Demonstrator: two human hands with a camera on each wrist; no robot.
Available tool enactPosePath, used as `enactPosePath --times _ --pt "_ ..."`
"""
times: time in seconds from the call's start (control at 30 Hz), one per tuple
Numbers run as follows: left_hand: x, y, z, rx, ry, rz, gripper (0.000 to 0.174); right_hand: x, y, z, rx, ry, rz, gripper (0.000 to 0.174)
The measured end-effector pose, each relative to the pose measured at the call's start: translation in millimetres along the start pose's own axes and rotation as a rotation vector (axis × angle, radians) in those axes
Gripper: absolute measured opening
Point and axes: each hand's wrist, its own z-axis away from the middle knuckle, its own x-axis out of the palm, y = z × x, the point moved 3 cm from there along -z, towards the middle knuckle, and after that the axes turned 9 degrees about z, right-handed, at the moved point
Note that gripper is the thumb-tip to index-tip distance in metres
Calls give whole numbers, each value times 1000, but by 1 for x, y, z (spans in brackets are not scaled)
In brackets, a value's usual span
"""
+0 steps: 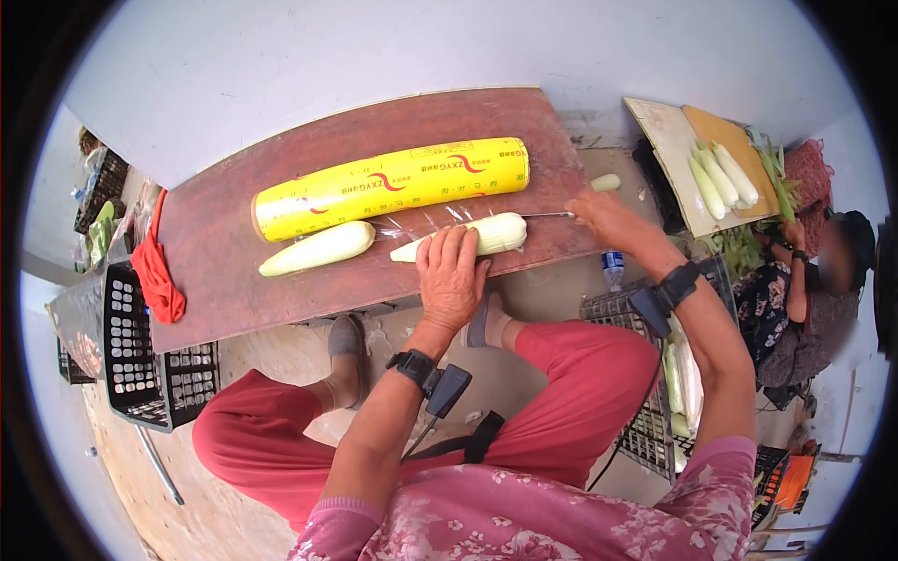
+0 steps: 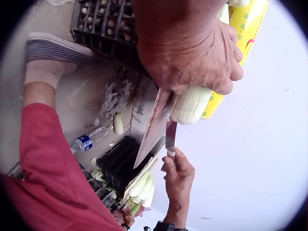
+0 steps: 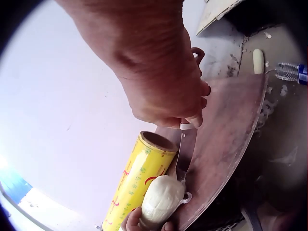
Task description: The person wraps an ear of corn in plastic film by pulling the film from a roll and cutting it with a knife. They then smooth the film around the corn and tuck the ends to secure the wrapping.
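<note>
Fingers [image 1: 445, 245] of the left hand [image 1: 451, 280] curl over a pale corn ear [image 1: 500, 234] lying on the desk [image 1: 210, 280], gripping it. The right hand [image 1: 603, 220] grasps a knife [image 3: 186, 149] by its handle, the blade's tip at the ear's blunt end. Further out, a second ear [image 1: 318, 250] lies to the left, and a yellow roll [image 1: 402, 187] lies behind both.

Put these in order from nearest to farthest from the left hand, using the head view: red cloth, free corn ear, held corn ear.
1. Held corn ear: gripped by the left hand.
2. Free corn ear: on the table, left of that hand.
3. Red cloth: farther left, at the table's end.
</note>
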Motion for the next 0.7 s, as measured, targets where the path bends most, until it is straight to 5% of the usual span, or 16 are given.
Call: enactPosePath --times 0.2,0.4,0.6,0.7 --pt "-6 3 -7 -3 -23 0 67 -26 25 44 164 -79 -16 30" --pt "-7 -4 -36 -33 -156 -114 72 32 19 26 674 53 -520 16" --pt "-2 -10 -47 -40 -209 -167 69 47 3 6 703 82 -331 20" --pt "-3 -12 -46 -30 -253 -168 65 30 -21 2 627 72 190 24"
